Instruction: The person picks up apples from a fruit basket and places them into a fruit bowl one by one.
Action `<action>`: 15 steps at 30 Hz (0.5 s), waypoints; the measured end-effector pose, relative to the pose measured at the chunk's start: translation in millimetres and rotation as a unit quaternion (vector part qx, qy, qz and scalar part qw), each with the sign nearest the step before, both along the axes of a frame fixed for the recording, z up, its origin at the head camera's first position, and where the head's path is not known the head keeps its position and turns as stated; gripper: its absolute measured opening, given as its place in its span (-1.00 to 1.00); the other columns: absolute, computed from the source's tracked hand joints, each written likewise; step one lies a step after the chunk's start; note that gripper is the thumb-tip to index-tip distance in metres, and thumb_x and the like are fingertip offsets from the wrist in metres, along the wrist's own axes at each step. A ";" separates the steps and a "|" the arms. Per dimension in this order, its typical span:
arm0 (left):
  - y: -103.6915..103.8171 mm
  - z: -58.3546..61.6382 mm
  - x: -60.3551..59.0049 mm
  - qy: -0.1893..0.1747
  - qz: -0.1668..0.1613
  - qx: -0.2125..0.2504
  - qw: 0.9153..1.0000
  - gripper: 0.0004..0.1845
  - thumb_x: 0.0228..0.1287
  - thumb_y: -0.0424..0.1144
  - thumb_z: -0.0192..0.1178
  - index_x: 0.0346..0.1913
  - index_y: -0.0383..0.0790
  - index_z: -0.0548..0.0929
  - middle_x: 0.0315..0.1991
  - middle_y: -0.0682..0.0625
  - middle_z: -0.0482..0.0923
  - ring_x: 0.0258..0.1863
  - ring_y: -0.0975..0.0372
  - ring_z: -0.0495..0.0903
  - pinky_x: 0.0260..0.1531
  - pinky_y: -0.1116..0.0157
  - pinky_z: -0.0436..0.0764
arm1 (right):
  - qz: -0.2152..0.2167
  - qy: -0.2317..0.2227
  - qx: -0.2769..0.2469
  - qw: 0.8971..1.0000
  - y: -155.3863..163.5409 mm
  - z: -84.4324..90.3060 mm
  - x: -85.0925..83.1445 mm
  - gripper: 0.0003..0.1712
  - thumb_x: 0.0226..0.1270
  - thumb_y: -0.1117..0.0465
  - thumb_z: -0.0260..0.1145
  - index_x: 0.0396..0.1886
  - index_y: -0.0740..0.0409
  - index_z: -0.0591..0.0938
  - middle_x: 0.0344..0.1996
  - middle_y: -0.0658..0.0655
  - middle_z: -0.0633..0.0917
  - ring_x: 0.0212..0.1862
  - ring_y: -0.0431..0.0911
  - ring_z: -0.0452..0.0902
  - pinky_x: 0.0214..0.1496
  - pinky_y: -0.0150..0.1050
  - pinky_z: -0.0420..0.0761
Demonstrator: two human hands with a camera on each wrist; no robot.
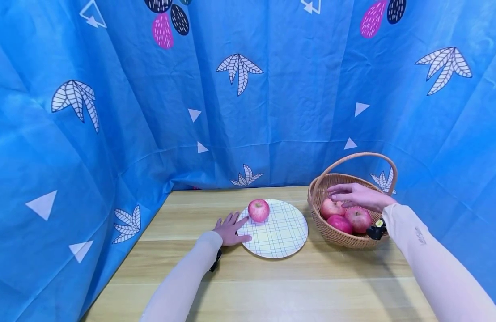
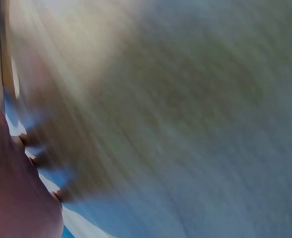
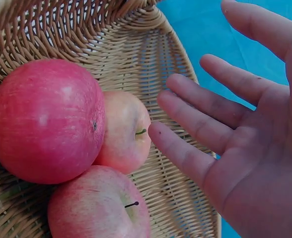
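Observation:
A wicker basket (image 1: 337,236) with a hoop handle stands at the right of the wooden table and holds three red apples (image 1: 344,218). My right hand (image 1: 354,195) hovers open just above them, fingers straight, touching nothing. In the right wrist view the spread fingers (image 3: 200,106) lie over the basket wall (image 3: 136,29) beside the apples (image 3: 46,119). A white checked plate (image 1: 280,235) lies at the middle with one red apple (image 1: 258,210) on its far left part. My left hand (image 1: 231,229) rests flat on the table, fingertips at the plate's left rim. The left wrist view is blurred.
A blue patterned curtain (image 1: 248,89) hangs behind and on both sides of the table (image 1: 272,286). Bare wood runs along the near side of the table. The table's left edge lies close to the curtain.

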State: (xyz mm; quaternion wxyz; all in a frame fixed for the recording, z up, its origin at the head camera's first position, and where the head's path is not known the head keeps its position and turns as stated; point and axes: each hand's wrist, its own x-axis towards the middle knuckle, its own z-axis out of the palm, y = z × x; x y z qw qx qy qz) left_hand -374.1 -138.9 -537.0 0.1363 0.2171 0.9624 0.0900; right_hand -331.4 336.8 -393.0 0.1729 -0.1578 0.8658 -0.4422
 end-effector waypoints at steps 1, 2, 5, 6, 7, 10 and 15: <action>0.1 1.4 0.7 -0.001 0.000 -0.002 1.000 0.02 0.19 0.63 -0.14 0.63 0.25 -0.02 0.67 -0.11 -0.26 0.63 -0.10 -0.28 0.51 -0.27 -0.25 | -0.004 -0.007 -0.010 1.000 0.7 -1.2 -1.0 -0.31 0.51 0.00 0.23 0.49 0.20 0.34 0.40 0.38 0.43 0.41 0.30 0.33 0.37 0.18 0.46; 0.3 3.0 1.9 -0.002 0.000 -0.003 1.000 0.01 0.20 0.62 -0.14 0.63 0.24 -0.02 0.67 -0.11 -0.26 0.63 -0.10 -0.29 0.51 -0.27 -0.25 | -0.007 -0.015 -0.023 1.000 1.2 -2.5 -1.9 -0.30 0.51 0.01 0.23 0.49 0.23 0.33 0.40 0.40 0.42 0.41 0.31 0.32 0.37 0.18 0.46; 1.3 7.5 5.1 -0.003 0.001 -0.006 1.000 -0.02 0.24 0.59 -0.12 0.63 0.24 0.00 0.66 -0.11 -0.24 0.63 -0.09 -0.26 0.52 -0.26 -0.22 | -0.011 -0.032 -0.049 0.998 3.2 -6.7 -4.3 -0.27 0.52 0.03 0.23 0.51 0.29 0.27 0.40 0.45 0.39 0.41 0.33 0.31 0.38 0.21 0.44; 1.8 8.3 5.5 -0.004 0.001 -0.009 1.000 -0.03 0.24 0.58 -0.12 0.63 0.24 -0.01 0.66 -0.11 -0.24 0.63 -0.09 -0.26 0.52 -0.26 -0.22 | -0.012 -0.035 -0.052 0.998 4.0 -8.3 -5.1 -0.26 0.52 0.03 0.23 0.52 0.30 0.26 0.40 0.45 0.39 0.41 0.32 0.31 0.38 0.21 0.43; 2.1 8.9 5.8 -0.002 0.002 -0.009 1.000 -0.04 0.25 0.57 -0.12 0.62 0.25 0.00 0.66 -0.10 -0.23 0.63 -0.09 -0.25 0.52 -0.26 -0.20 | -0.011 -0.035 -0.053 0.998 5.0 -10.0 -5.9 -0.27 0.52 0.04 0.22 0.52 0.29 0.26 0.40 0.45 0.39 0.41 0.32 0.32 0.39 0.21 0.43; 2.3 6.0 3.6 0.002 0.005 -0.012 1.000 -0.04 0.24 0.58 -0.11 0.62 0.27 0.02 0.66 -0.09 -0.21 0.63 -0.08 -0.22 0.52 -0.26 -0.16 | -0.014 -0.039 -0.066 0.997 7.5 -14.3 -8.1 -0.27 0.54 0.05 0.20 0.53 0.30 0.24 0.41 0.46 0.37 0.42 0.33 0.30 0.41 0.22 0.40; 2.2 1.2 -0.8 0.004 0.007 -0.008 1.000 -0.02 0.21 0.60 -0.10 0.62 0.27 0.02 0.66 -0.09 -0.21 0.63 -0.08 -0.23 0.51 -0.26 -0.17 | -0.018 -0.040 -0.095 0.995 10.3 -18.4 -9.6 -0.24 0.58 0.06 0.15 0.53 0.42 0.16 0.42 0.52 0.33 0.43 0.38 0.27 0.44 0.24 0.33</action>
